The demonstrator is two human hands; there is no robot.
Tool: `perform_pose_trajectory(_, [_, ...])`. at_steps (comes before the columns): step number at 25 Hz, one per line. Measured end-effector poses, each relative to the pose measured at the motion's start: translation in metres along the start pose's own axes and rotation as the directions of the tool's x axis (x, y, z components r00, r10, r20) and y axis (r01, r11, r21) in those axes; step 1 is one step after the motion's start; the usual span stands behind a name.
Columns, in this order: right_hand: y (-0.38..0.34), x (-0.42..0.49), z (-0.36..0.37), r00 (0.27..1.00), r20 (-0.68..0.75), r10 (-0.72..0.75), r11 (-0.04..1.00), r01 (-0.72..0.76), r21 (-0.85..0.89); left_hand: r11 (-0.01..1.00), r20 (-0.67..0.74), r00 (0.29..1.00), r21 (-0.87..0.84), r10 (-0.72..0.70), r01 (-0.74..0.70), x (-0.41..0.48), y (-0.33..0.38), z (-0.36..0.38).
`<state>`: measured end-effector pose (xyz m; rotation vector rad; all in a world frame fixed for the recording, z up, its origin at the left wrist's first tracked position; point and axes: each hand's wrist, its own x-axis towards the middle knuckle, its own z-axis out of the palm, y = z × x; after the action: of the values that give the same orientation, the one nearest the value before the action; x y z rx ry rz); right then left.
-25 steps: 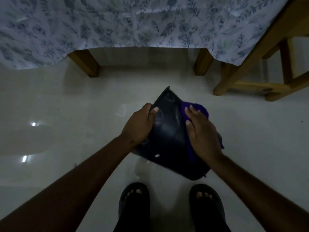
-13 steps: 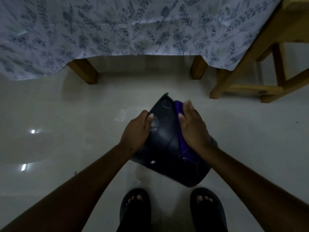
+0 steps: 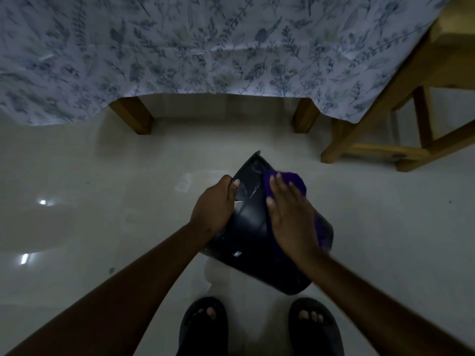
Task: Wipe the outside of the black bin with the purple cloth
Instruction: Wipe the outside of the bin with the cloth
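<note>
The black bin [image 3: 253,235] is tilted above the pale floor in front of my feet, its glossy outer wall turned up toward me. My left hand [image 3: 214,206] grips its left edge, thumb over the rim. My right hand [image 3: 290,214] lies flat on the purple cloth [image 3: 293,181], pressing it against the bin's right side. The cloth shows past my fingertips and along the bin's right edge. A small white speck [image 3: 237,253] sits low on the bin's wall.
A table with wooden legs [image 3: 132,116] and a hanging floral tablecloth [image 3: 205,47] stands just ahead. A wooden chair frame [image 3: 380,140] is at the right. My feet in dark sandals [image 3: 203,327] stand under the bin on the shiny floor [image 3: 90,201].
My right hand and the cloth slid left over the bin's wall, then back up toward its far right edge. The left hand kept its grip.
</note>
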<state>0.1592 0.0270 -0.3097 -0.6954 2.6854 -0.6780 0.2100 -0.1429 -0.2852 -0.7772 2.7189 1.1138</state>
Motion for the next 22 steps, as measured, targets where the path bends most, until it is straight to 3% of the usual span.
perform_pose_trajectory(2, [-0.012,-0.049,0.008,0.983,0.04,-0.179,0.971,0.183,-0.151,1.0,-0.007,1.0,0.0,0.001,-0.001,0.004,-0.001,0.002])
perform_pose_trajectory(4, [-0.011,-0.041,0.014,0.957,0.071,-0.28,0.941,0.288,-0.176,1.0,-0.014,1.0,-0.015,0.004,-0.004,-0.001,-0.006,0.002])
perform_pose_trajectory(9, [0.004,0.042,-0.004,0.998,0.046,0.05,0.988,-0.056,0.141,1.0,0.01,1.0,-0.011,0.005,-0.005,-0.008,-0.003,-0.002])
perform_pose_trajectory(10, [0.002,0.03,-0.003,0.998,0.036,0.055,0.993,-0.059,0.103,1.0,0.018,1.0,-0.008,0.001,0.0,-0.006,0.0,-0.003])
perform_pose_trajectory(13, [-0.012,-0.031,0.007,0.99,0.022,-0.136,0.984,0.138,-0.113,1.0,0.004,1.0,-0.008,-0.009,0.009,-0.005,-0.004,0.0])
perform_pose_trajectory(16, [-0.008,-0.013,0.008,0.966,0.028,-0.256,0.951,0.257,-0.17,0.999,-0.02,1.0,-0.03,0.009,-0.01,-0.01,-0.01,0.001])
perform_pose_trajectory(20, [0.011,0.04,-0.009,0.997,0.063,0.047,0.989,-0.056,0.135,0.999,0.005,1.0,-0.046,-0.004,0.004,-0.01,-0.001,-0.003])
perform_pose_trajectory(22, [0.006,0.011,-0.004,0.999,0.044,0.004,1.0,-0.004,-0.002,1.0,0.004,1.0,-0.024,-0.014,0.014,-0.007,0.001,-0.002])
